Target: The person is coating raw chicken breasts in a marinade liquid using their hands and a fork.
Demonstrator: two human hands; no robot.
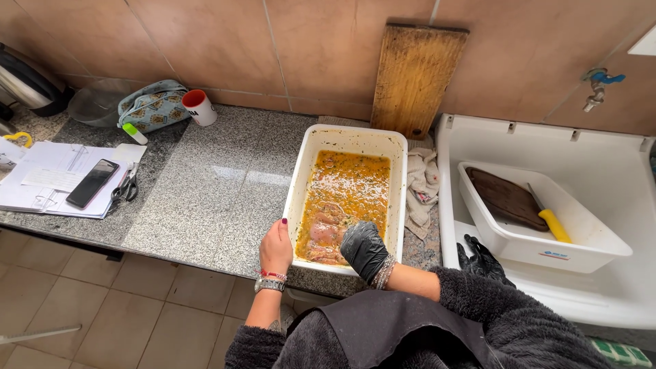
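Hidden parts: the fingertips of the right hand [364, 250], in a black glove, dip into the marinade, so how far its grip is closed cannot be told; it touches the pale meat pieces [326, 232] at the near end of the tub.
Left hand [276, 247]: bare, with bracelets at the wrist; its grip is loosely curled on the near left rim of the white tub [298, 181], steadying it.
White tub: sits on the grey granite counter [205, 198], right of centre, filled with orange, herb-flecked marinade [350, 184]; the meat lies half sunk and hard to outline.
Near right: a spare black glove [480, 258] lies on the edge of the white sink [615, 301].
In the sink: a white basin [588, 249] holds a brown board and a yellow-handled knife [553, 224], its blade mostly hidden.
Beside the tub: a crumpled cloth [424, 184], just right.
Far: a wooden cutting board [415, 75] leans on the tiled wall.
Far left: phone [92, 183], scissors, papers and a red-and-white mug [199, 107].
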